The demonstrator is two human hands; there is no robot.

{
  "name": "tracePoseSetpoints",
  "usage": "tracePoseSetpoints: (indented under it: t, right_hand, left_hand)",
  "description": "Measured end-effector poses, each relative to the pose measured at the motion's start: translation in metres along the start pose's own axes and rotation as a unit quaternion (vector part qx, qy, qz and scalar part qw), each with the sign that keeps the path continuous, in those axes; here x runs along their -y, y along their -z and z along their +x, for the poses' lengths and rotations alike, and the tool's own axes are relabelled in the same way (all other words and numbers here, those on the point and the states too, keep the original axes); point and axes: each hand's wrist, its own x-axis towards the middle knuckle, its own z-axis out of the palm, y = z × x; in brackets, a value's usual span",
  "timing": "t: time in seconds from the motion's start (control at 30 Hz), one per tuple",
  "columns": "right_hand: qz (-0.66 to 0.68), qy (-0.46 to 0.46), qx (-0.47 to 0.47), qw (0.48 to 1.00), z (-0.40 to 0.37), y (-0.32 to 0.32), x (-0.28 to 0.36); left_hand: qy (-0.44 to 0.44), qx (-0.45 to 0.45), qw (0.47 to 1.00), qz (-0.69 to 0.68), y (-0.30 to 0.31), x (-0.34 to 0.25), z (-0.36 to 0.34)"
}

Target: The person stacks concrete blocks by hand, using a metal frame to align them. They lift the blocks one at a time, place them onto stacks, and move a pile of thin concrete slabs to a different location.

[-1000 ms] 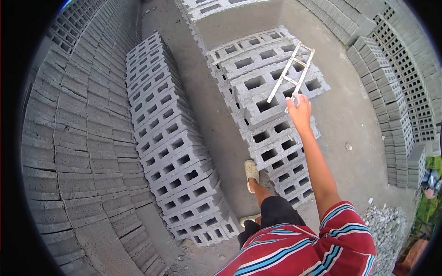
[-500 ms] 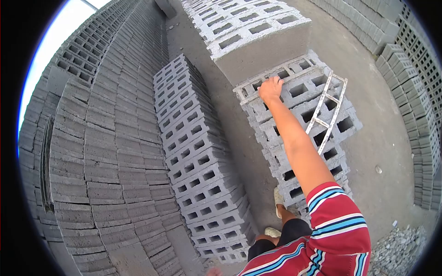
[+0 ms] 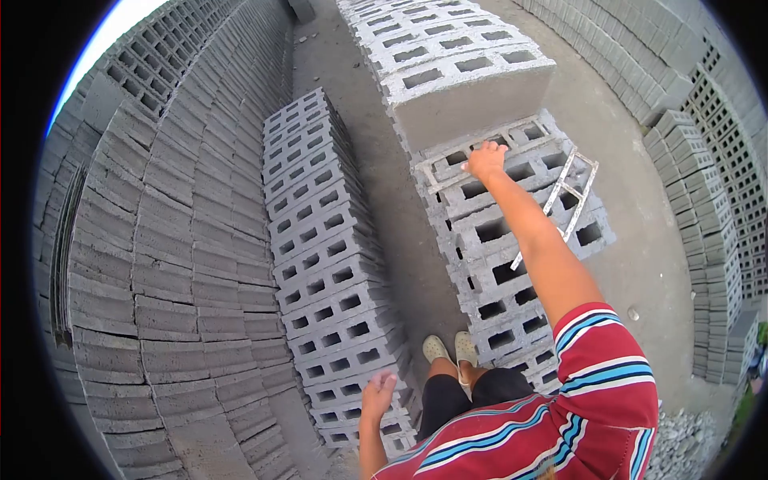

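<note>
My right hand reaches forward over a hollow concrete block at the near foot of a higher row. Its fingers look spread, touching or just above a light, frame-like strip along the block's top; contact is hard to tell. Right of the hand, a pale ladder-shaped frame lies slanted across the lower blocks, partly hidden by my forearm. My left hand hangs low beside the left row of hollow blocks, fingers slightly bent and apart, with nothing in it.
A higher row of blocks runs away ahead of me. Tall stacks rise on the left, and more stacks stand on the right. My feet are in the narrow gap between rows. Gravel lies at lower right.
My left hand has come up into view beside the left row. The right hand's fingers have stretched out from a more curled pose. My feet have come together and the view has shifted.
</note>
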Motion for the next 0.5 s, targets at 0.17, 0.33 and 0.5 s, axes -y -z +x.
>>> tracePoseSetpoints:
  t: [0.17, 0.33, 0.5]
  right_hand:
    - [0.039, 0.039, -0.057, 0.997, 0.022, -0.031, 0.000]
    - [0.193, 0.056, -0.108, 0.974, -0.013, -0.020, -0.002]
    - [0.279, 0.168, -0.110, 0.939, -0.111, 0.074, 0.044]
  left_hand:
    - [-0.050, 0.052, 0.994, 0.076, 0.001, -0.036, 0.005]
    - [-0.244, -0.012, 0.959, 0.141, 0.024, -0.121, 0.016]
    - [-0.536, -0.207, 0.765, 0.292, 0.050, -0.286, 0.042]
